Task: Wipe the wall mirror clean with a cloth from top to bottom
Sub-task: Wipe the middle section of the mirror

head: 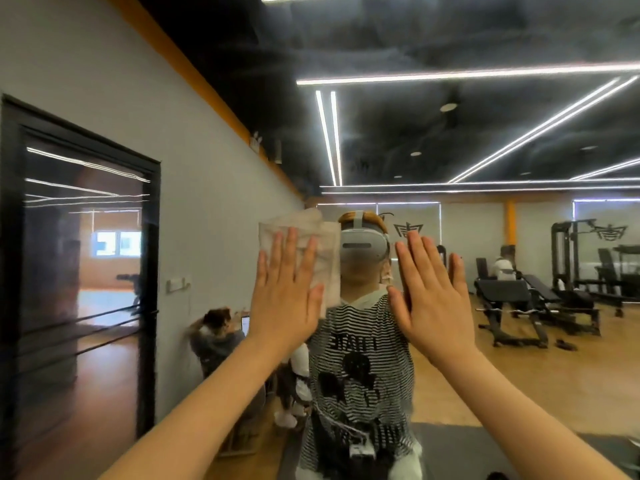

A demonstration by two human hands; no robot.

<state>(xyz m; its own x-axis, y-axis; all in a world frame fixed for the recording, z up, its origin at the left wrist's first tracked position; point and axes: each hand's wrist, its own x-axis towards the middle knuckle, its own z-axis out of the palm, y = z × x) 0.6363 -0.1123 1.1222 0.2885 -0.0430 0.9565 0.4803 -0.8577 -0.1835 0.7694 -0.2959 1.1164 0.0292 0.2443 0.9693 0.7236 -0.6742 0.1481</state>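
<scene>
Mirror (pixel 485 334) glass fills the view straight ahead, and the cloth (pixel 304 237) lies spread against it left of centre, pinned under the flat, splayed fingers of the left hand (pixel 285 299). To its right the right hand (pixel 433 299) is raised, open-palmed and empty; whether it touches the glass cannot be told. Even palm pressure and straight, overlapping downward passes would likely serve best, with the cloth kept unfolded.
</scene>
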